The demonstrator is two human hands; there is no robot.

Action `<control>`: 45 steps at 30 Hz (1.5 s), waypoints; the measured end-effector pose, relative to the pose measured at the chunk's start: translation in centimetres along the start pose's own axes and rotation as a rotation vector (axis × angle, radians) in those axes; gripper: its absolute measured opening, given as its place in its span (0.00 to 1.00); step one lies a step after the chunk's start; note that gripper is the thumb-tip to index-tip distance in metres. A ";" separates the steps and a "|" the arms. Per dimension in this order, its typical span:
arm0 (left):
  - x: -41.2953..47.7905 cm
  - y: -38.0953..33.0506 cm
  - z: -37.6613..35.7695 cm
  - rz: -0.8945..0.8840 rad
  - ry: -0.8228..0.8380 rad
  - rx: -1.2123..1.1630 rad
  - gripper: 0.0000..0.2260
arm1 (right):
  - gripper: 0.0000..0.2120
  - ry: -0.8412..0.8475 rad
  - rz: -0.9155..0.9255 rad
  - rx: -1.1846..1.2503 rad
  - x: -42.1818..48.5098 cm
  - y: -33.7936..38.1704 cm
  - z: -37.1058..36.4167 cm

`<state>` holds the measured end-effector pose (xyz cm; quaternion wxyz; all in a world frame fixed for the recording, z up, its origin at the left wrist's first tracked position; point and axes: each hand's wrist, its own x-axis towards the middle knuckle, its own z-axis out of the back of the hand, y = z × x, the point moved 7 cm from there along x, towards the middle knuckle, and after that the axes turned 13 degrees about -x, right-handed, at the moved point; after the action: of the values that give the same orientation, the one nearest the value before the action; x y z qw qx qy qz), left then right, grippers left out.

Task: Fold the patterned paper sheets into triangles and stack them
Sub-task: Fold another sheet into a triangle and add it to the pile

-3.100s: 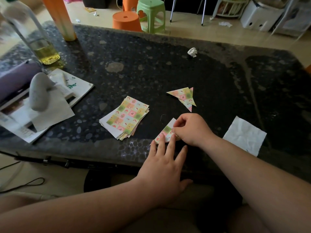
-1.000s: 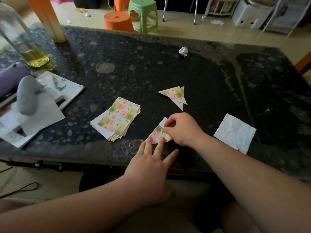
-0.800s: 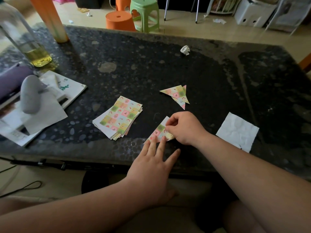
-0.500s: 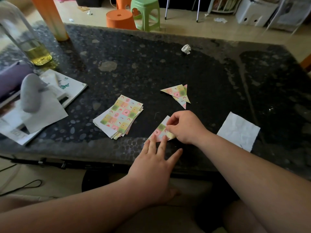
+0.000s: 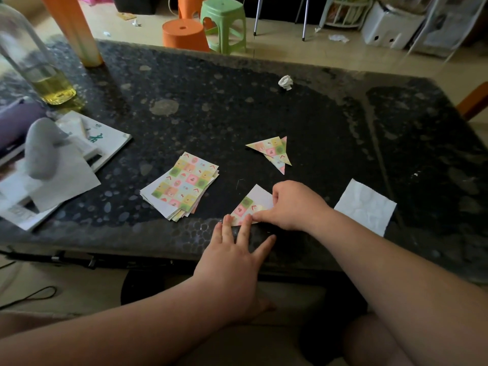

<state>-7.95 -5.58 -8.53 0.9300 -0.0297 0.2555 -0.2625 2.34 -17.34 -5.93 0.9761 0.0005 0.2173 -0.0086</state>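
A stack of patterned paper sheets [image 5: 182, 187] lies flat on the dark table [image 5: 237, 114], left of centre. Two folded patterned triangles [image 5: 273, 151] rest overlapped beyond my hands. Near the front edge lies one half-folded patterned sheet [image 5: 248, 204], its white back showing at the top. My right hand [image 5: 293, 204] is curled and pinches this sheet's right side. My left hand [image 5: 235, 257] lies flat with fingers spread, its fingertips pressing the sheet's lower edge.
A white square of paper [image 5: 365, 206] lies right of my right hand. Booklets, white paper and a grey object [image 5: 42, 149] fill the left side, with a glass bottle [image 5: 39, 62] behind. A crumpled paper ball [image 5: 285, 82] sits far back. Stools [image 5: 224, 22] stand on the floor.
My left hand's fingertips slid slightly along the sheet's lower edge while the right hand kept its pinch. The sheet stays in place; the stack and triangles are unmoved.
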 end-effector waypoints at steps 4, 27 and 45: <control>0.1 0.0 0.1 0.001 -0.001 0.005 0.49 | 0.28 0.171 -0.059 -0.040 0.1 -0.3 -0.6; -0.2 0.1 0.0 0.005 0.028 0.026 0.49 | 0.11 0.514 -0.235 0.317 0.6 -5.4 -2.0; 0.6 8.2 10.5 0.341 -0.347 -0.718 0.15 | 0.09 0.378 0.071 0.419 0.4 -0.4 -1.7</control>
<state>1.50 0.40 -1.28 0.9199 -0.3524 0.1716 0.0094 1.93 -17.74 -7.64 0.8965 0.2115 0.3888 -0.0187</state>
